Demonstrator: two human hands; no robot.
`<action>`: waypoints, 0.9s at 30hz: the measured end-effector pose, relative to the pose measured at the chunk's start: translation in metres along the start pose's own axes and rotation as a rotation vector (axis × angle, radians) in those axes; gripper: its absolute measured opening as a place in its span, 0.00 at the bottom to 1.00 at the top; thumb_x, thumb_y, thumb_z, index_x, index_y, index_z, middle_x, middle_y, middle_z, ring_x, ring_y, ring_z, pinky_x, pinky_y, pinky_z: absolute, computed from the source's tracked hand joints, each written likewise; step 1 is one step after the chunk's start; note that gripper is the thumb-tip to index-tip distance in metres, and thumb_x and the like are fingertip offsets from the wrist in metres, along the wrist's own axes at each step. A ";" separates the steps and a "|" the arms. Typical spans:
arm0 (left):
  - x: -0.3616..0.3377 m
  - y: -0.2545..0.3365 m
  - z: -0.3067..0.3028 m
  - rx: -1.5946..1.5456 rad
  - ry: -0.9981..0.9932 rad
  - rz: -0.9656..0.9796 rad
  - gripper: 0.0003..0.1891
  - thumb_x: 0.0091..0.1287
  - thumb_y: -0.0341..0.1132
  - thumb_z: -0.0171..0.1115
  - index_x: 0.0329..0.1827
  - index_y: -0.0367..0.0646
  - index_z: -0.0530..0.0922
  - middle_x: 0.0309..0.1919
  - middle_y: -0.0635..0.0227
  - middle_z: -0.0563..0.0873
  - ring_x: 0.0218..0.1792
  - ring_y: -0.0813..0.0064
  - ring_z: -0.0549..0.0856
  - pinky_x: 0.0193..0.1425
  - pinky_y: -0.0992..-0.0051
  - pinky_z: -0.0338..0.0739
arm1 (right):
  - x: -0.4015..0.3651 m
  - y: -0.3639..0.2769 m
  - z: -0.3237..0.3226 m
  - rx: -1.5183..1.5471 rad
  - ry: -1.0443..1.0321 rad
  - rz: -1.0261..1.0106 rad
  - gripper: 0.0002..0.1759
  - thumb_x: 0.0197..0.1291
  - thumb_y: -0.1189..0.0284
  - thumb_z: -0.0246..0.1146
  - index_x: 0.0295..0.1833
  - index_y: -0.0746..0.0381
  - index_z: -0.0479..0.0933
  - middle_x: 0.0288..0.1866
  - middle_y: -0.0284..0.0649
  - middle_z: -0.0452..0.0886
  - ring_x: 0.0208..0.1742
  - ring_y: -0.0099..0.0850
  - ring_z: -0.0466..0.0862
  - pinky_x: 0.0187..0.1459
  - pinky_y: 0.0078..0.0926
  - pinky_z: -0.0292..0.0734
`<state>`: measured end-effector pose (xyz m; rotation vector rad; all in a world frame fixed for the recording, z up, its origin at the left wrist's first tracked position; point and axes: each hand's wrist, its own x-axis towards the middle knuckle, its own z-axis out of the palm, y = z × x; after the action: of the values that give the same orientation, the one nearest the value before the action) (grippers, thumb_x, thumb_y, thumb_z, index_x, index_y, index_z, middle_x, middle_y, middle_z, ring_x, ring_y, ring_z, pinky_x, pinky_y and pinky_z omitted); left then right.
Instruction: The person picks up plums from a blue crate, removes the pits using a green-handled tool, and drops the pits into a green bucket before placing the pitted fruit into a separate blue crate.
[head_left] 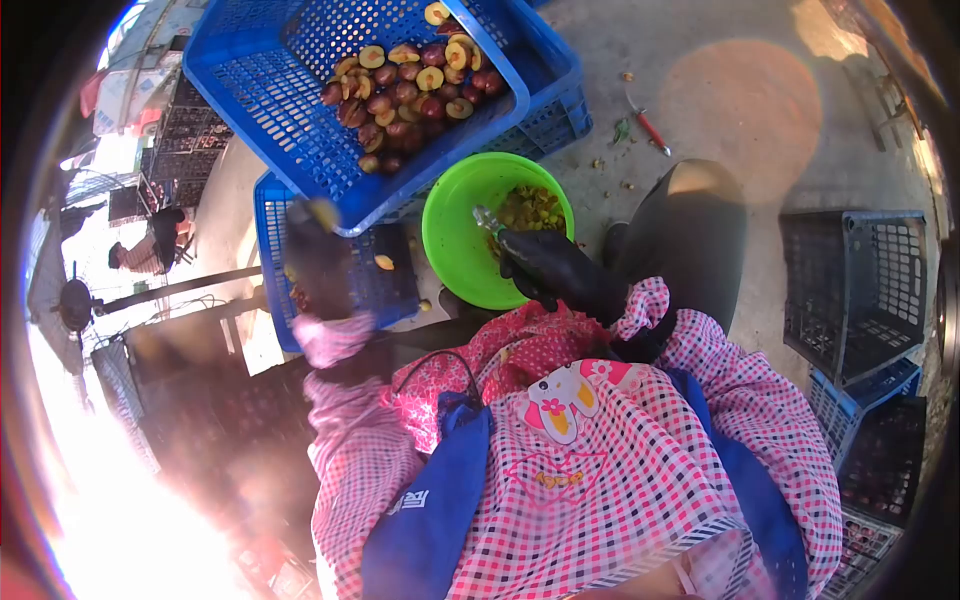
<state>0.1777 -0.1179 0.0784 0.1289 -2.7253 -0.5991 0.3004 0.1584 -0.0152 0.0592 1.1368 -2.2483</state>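
My left hand [318,255], in a dark glove, is smeared by motion over the lower blue crate [385,285]. A blurred yellowish fruit piece [325,213] shows at its fingertips; I cannot tell whether the fingers grip it. In a black glove, my right hand [550,262] is closed over the bright green bucket [448,215]. From its fingers sticks a small tool with a shiny, clear-looking end [486,220]. Yellow-brown fruit scraps [533,208] lie inside the bucket. Beyond it, a tilted blue crate [255,95] holds halved plums [405,95] with red skins and yellow flesh.
A red-handled knife [650,130] lies on the concrete floor among small scraps. Black crate [850,295] and blue crate [835,410] are stacked at the right. A person [155,245] is in the left background, near a fan [77,298].
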 end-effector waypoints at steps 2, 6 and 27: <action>0.027 -0.019 -0.044 0.547 0.098 0.007 0.29 0.72 0.59 0.49 0.45 0.37 0.79 0.36 0.50 0.86 0.40 0.53 0.85 0.43 0.57 0.76 | 0.000 -0.003 -0.002 -0.078 0.082 0.019 0.31 0.70 0.45 0.50 0.35 0.64 0.76 0.15 0.34 0.70 0.10 0.22 0.67 0.13 0.22 0.62; 0.080 -0.040 -0.047 0.526 0.035 0.398 0.27 0.62 0.56 0.65 0.51 0.39 0.81 0.46 0.52 0.86 0.47 0.53 0.84 0.51 0.59 0.77 | 0.005 -0.008 0.000 -0.076 0.063 -0.003 0.29 0.69 0.46 0.53 0.36 0.64 0.77 0.17 0.35 0.72 0.11 0.22 0.68 0.14 0.22 0.63; 0.134 0.080 0.156 -0.778 -0.919 0.002 0.18 0.64 0.46 0.60 0.50 0.44 0.81 0.42 0.65 0.87 0.42 0.66 0.86 0.42 0.67 0.81 | 0.006 -0.039 0.005 -0.107 0.237 0.089 0.21 0.73 0.56 0.51 0.43 0.64 0.76 0.22 0.33 0.73 0.20 0.19 0.73 0.25 0.20 0.68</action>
<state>-0.0034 -0.0061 0.0219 -0.4468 -2.9884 -2.0641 0.2756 0.1692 0.0146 0.3340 1.3495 -2.1395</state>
